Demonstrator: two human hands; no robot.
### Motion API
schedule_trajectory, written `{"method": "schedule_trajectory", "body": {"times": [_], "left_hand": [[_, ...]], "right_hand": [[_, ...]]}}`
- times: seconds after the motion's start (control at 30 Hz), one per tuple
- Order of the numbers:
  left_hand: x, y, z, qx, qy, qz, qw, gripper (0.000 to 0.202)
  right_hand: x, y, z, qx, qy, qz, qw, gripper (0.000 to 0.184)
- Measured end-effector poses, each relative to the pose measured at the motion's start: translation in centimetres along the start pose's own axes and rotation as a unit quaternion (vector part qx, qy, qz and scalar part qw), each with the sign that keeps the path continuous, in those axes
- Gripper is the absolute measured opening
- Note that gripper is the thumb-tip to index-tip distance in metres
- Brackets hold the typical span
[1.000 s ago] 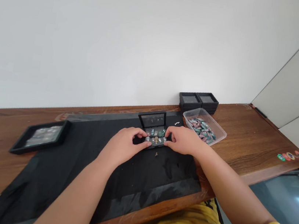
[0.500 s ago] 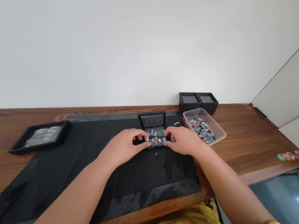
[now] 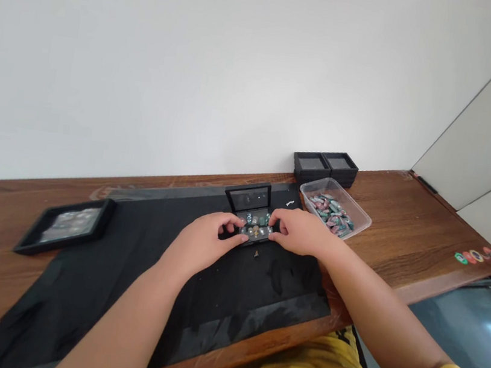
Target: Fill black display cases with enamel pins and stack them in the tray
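A small black case [image 3: 254, 222] lies on the dark mat in front of me, its windowed lid [image 3: 249, 198] tilted up at the back. Inside sit several small shiny rounded pieces, silvery, gold-brown, bluish and green. My left hand [image 3: 210, 234] grips the case's left end between thumb and fingers. At the opposite end, my right hand [image 3: 296, 230] holds the right side, thumb in front and index finger further back. A tiny brownish bit [image 3: 256, 254] rests on the mat just in front of the case.
Right of the case stands a clear plastic tub [image 3: 361, 220] of wrapped pink and green pieces. Behind it are stacked black trays [image 3: 326, 166] against the wall. A black frame-like tray [image 3: 66, 226] is at left on the black mat [image 3: 132, 272]. A white scrap [image 3: 289, 203] lies behind my right hand.
Almost nothing differs. My left fingers have shifted very slightly at the case's left end; the case and my right hand stay in place.
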State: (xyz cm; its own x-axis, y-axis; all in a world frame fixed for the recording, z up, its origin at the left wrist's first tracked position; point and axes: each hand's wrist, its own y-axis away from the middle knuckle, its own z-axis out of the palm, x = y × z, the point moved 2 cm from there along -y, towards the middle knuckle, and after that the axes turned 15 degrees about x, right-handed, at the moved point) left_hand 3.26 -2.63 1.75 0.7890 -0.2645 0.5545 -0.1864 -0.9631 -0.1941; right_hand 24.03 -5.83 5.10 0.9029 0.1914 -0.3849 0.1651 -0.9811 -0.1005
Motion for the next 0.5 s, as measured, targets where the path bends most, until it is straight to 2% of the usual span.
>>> {"method": "schedule_trajectory", "body": {"times": [0.5], "left_hand": [[0.25,0.07,0.18,-0.023,0.026,-0.013,0.999,0.037]], "right_hand": [[-0.2,-0.21,0.09,0.011,-0.006,0.007,1.0,0.019]]}}
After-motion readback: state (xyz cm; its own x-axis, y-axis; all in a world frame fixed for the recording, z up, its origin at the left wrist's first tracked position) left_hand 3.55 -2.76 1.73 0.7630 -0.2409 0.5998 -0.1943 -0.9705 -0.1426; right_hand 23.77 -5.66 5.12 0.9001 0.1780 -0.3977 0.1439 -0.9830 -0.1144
